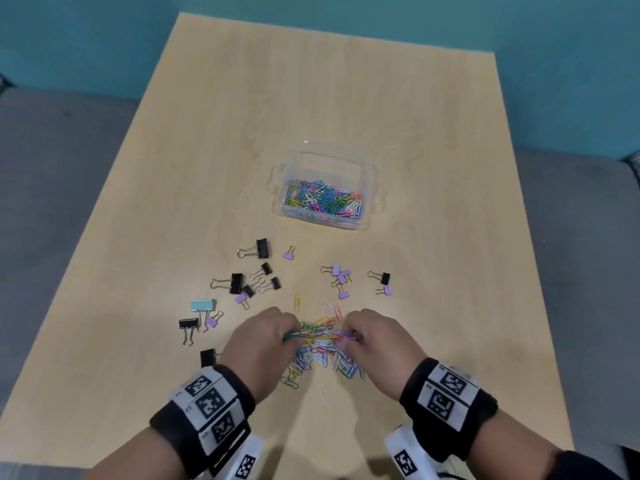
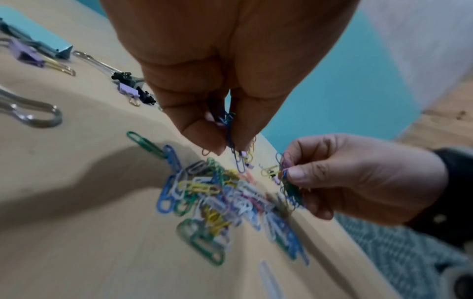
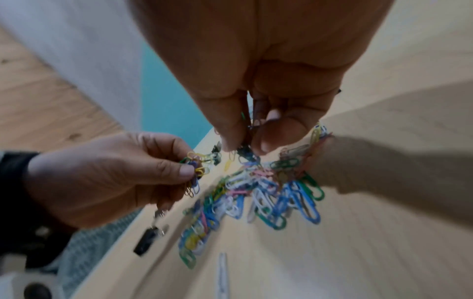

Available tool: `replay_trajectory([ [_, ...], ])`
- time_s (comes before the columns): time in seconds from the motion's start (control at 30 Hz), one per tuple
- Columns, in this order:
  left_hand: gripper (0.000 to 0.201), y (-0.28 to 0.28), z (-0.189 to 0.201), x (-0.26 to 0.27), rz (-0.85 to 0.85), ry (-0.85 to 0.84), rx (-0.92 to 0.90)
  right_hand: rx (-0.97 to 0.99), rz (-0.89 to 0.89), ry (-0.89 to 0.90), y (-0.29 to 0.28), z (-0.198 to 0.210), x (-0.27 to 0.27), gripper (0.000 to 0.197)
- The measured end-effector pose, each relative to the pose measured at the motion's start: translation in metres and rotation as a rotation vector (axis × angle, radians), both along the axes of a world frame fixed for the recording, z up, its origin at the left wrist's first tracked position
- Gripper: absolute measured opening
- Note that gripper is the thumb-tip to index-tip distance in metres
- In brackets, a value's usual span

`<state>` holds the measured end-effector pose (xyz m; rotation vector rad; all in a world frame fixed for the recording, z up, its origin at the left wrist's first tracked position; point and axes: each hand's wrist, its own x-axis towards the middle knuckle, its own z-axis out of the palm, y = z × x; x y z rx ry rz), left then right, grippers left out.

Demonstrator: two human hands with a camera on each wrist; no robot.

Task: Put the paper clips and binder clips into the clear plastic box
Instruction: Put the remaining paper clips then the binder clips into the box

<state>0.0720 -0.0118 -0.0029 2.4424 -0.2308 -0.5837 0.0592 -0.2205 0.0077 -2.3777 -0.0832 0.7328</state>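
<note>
A pile of coloured paper clips (image 1: 320, 351) lies on the wooden table (image 1: 450, 306) near its front edge. My left hand (image 1: 266, 336) pinches a bunch of paper clips (image 2: 231, 139) just above the pile's left side. At the pile's right side my right hand (image 1: 370, 336) pinches another bunch (image 3: 247, 141). The clear plastic box (image 1: 323, 190) stands farther back, centre-right, with many coloured paper clips inside. Black, lilac and one light-blue binder clips (image 1: 239, 284) lie scattered between the box and my hands.
More lilac and black binder clips (image 1: 360, 280) sit to the right of the pile's far side. A black binder clip (image 1: 207, 356) lies by my left wrist. Single paper clips (image 1: 322, 393) lie loose around the pile. Grey floor surrounds the table.
</note>
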Motion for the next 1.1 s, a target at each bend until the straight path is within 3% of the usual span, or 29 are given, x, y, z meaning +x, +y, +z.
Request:
replay_trajectory([
  [0.17, 0.015, 0.006, 0.024, 0.022, 0.155, 0.157, -0.279, 0.348, -0.271, 0.193, -0.009, 0.014, 0.019, 0.010],
  [0.3, 0.011, 0.000, 0.037, 0.071, 0.266, 0.176, -0.451, 0.453, -0.398, 0.159, -0.013, 0.031, 0.065, 0.009],
  [0.47, 0.010, -0.017, 0.042, 0.158, 0.300, -0.040, -0.336, 0.347, -0.425, -0.084, -0.016, 0.035, 0.145, 0.012],
  [0.6, 0.006, -0.039, 0.044, 0.198, 0.148, -0.194, -0.117, 0.154, -0.331, -0.194, -0.010, 0.035, 0.192, 0.013],
  [0.67, 0.014, -0.045, 0.041, 0.203, 0.079, -0.203, -0.024, 0.078, -0.261, -0.183, -0.005, 0.037, 0.200, 0.011],
  [0.77, 0.031, -0.038, 0.035, 0.189, 0.034, -0.255, 0.047, -0.143, -0.136, -0.258, -0.010, 0.042, 0.183, 0.036],
  [0.87, 0.028, -0.017, 0.033, 0.145, 0.057, -0.335, -0.054, -0.122, -0.103, -0.364, -0.019, 0.038, 0.131, 0.025],
  [0.93, 0.026, -0.005, 0.027, 0.100, -0.009, -0.310, -0.074, -0.169, 0.027, -0.308, -0.021, 0.026, 0.087, 0.022],
  [1.0, 0.028, 0.001, 0.015, 0.053, -0.126, -0.235, -0.029, -0.218, 0.194, -0.241, -0.016, 0.012, 0.044, 0.021],
  [1.1, 0.036, 0.003, -0.010, 0.012, -0.273, -0.225, 0.144, -0.238, 0.333, -0.293, -0.002, -0.006, 0.005, 0.028],
])
